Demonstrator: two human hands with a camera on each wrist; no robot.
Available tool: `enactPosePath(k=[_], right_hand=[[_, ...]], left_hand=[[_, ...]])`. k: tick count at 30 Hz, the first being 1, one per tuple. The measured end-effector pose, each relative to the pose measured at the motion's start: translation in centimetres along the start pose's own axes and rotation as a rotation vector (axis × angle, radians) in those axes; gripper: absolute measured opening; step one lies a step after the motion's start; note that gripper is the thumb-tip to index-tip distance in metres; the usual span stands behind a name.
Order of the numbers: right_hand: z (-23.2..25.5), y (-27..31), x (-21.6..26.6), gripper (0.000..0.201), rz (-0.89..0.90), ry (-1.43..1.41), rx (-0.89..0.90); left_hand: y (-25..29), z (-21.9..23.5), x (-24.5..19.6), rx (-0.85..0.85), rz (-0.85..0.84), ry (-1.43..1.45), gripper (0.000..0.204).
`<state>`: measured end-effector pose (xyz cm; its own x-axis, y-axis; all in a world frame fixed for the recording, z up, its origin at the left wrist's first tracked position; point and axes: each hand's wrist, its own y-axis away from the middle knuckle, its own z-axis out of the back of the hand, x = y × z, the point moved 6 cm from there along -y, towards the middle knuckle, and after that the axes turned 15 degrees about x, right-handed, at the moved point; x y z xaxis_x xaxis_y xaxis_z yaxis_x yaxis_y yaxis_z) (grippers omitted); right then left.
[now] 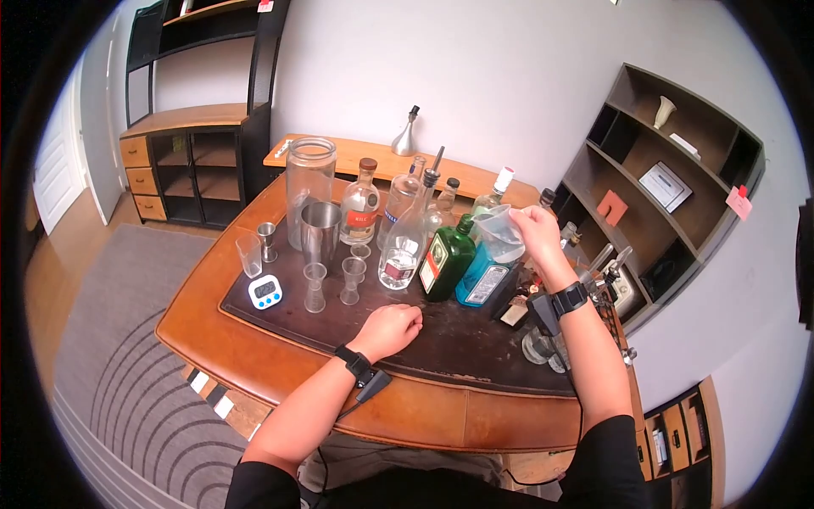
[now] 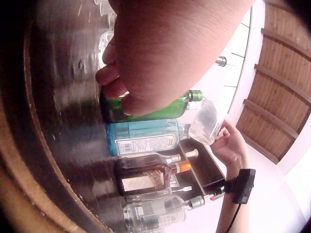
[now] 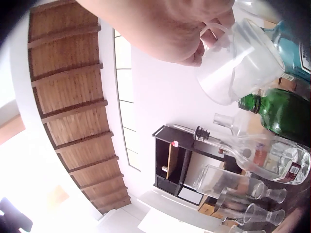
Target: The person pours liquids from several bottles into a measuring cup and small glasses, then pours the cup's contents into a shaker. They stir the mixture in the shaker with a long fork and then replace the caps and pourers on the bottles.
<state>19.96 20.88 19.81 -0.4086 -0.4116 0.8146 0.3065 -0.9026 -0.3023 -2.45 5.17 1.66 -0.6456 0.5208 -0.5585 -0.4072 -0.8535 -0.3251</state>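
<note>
My right hand pinches the handle side of a clear plastic jug, held tilted at the neck of a blue bottle. In the right wrist view the fingers meet the handle of the jug, whose mouth faces the blue bottle. Beside that bottle stands a green bottle with its cap on. Resting on the dark mat, my left hand has loosely curled fingers and holds nothing. The left wrist view shows the left hand large, partly covering the green bottle.
Left of the bottles are a metal shaker tin, a tall glass jar, small glasses, a jigger and a white timer. More bottles and glasses stand at the right. The pour-spout bottle is mid-table.
</note>
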Motion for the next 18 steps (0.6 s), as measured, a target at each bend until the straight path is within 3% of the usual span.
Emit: enactPosePath(k=[18], right_hand=[[0.2, -0.8, 2.1, 0.03, 0.008, 0.216, 0.01]], left_hand=[[-0.1, -0.2, 0.2, 0.007, 0.003, -0.01, 0.009]])
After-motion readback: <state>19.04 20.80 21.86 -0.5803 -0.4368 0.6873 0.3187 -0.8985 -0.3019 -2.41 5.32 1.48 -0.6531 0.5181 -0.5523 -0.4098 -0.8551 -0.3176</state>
